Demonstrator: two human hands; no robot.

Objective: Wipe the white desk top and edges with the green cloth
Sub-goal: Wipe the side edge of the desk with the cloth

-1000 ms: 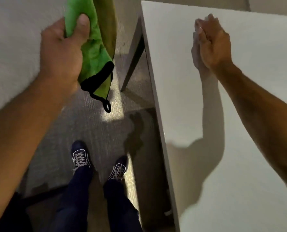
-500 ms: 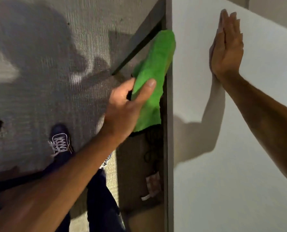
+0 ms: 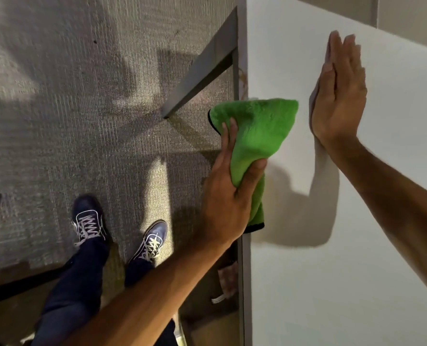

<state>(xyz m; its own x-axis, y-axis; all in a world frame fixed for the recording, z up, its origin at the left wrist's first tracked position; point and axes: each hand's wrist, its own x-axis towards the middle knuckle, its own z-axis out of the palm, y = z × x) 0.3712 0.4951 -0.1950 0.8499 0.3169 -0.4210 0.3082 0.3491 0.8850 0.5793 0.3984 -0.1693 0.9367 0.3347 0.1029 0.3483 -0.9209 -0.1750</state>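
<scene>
The left grip (image 3: 228,196) pinched the fluffy green cloth (image 3: 259,126) over the edge of the flat white counter (image 3: 357,270), the right grip (image 3: 339,96) spread flat on top; sliding it along snugly wrapped looked wisest.

The left grip (image 3: 228,196) held a fluffy green microfibre cloth (image 3: 259,126) with a black hem, bunched between thumb and fingers and lying over the left edge of the smooth white tabletop (image 3: 357,270). The right grip (image 3: 339,101) lay flat on the tabletop, fingers straight and together, just beside the cloth without touching it. Below, dark blue lace-up shoes (image 3: 90,221) stood on grey woven carpet (image 3: 57,108) near a grey metal desk leg (image 3: 202,68).
</scene>
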